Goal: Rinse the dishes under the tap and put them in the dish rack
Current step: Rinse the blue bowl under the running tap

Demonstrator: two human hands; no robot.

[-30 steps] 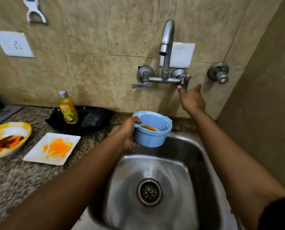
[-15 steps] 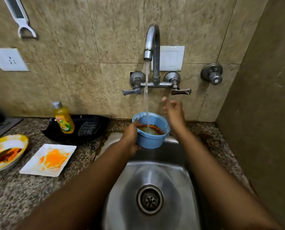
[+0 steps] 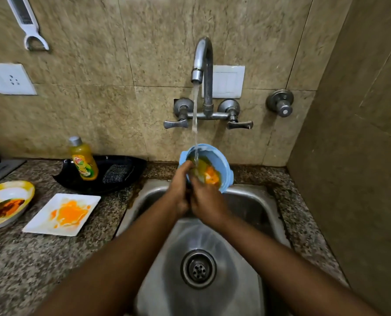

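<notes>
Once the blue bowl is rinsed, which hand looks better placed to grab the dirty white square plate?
Probably the left. The white square plate lies on the counter left of the sink, on the left hand's side. The right hand would have to cross over, and both hands now hold the blue bowl under the stream.

left forearm: bare from the lower frame edge to the wrist, no sleeve in view
right forearm: bare likewise, no sleeve in view
left hand (image 3: 180, 190): bare; no glove, ring or band seen on the parts that show
right hand (image 3: 207, 201): bare; no glove, ring or watch seen
wrists: uncovered
</notes>
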